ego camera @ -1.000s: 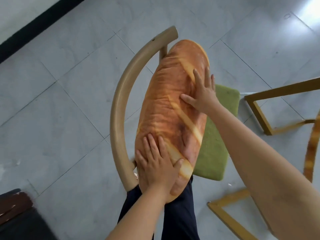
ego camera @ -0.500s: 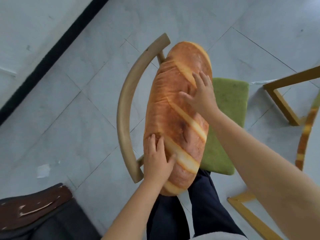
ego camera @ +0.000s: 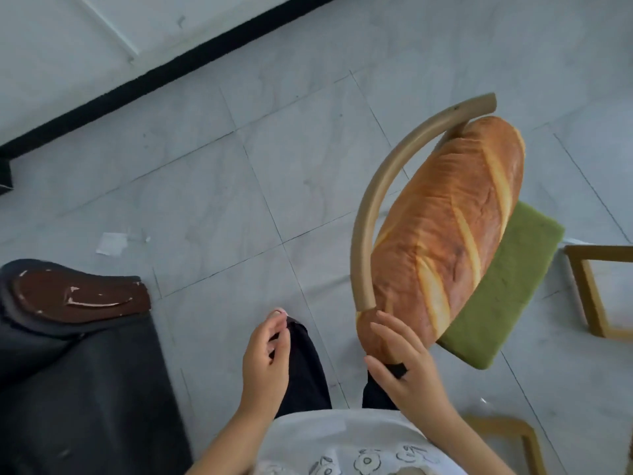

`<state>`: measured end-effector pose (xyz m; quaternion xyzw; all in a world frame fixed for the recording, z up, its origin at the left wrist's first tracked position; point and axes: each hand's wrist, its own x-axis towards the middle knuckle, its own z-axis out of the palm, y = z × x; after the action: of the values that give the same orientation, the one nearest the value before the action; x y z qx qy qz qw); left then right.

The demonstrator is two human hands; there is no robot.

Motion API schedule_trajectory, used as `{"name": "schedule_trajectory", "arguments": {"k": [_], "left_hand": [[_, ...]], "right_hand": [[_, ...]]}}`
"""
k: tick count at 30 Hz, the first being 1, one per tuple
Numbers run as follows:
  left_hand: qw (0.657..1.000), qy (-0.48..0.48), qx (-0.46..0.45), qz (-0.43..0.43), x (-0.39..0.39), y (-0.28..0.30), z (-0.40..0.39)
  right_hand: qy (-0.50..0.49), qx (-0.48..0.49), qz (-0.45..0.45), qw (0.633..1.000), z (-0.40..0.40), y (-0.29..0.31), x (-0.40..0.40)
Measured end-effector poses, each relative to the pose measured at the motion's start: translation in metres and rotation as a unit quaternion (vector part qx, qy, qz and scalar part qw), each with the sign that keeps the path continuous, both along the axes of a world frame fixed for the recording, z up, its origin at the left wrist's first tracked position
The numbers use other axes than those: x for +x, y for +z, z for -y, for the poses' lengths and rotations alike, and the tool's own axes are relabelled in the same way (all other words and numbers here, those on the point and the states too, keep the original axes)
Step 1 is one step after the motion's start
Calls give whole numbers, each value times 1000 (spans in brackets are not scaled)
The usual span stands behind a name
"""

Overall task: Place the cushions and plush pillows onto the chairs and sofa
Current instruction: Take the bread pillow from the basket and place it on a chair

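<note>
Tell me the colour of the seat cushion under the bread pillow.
Green: the seat cushion shows best in the head view, under the bread pillow.

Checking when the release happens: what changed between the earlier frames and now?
Both hands came off the bread pillow. The left hand has drawn back over the person's leg, fingers loosely curled and holding nothing; the right hand has slid down to the pillow's near end, fingers straight. The pillow stays leaning on the chair's curved backrest, on the green cushion.

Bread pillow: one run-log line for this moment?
bread pillow: leaning on chair backrest, on green cushion | left hand: free, loosely curled | right hand: open, near pillow end
</note>
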<state>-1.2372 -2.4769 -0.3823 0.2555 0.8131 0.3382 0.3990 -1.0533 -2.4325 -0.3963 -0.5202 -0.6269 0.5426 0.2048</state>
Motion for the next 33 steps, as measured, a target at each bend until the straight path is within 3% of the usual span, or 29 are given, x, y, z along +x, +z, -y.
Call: {"name": "schedule_trajectory", "arguments": {"k": [7, 11, 14, 17, 22, 26, 33], "left_hand": [[997, 23, 10, 72, -130, 14, 37], [996, 19, 18, 83, -205, 23, 31], [995, 16, 27, 92, -238, 24, 15], [996, 10, 50, 79, -255, 24, -19], [994, -29, 58, 89, -267, 14, -113], [992, -78, 69, 72, -283, 9, -230], [984, -127, 107, 72, -299, 46, -437]], "right_hand": [[-16, -24, 44, 999, -3, 18, -119], [54, -65, 62, 995, -6, 28, -191], [95, -49, 57, 993, -10, 32, -218], [44, -38, 56, 997, -37, 35, -223], [-45, -67, 104, 991, -116, 32, -227], [-47, -91, 88, 991, -214, 31, -248], [-133, -13, 38, 990, -397, 58, -251]]}}
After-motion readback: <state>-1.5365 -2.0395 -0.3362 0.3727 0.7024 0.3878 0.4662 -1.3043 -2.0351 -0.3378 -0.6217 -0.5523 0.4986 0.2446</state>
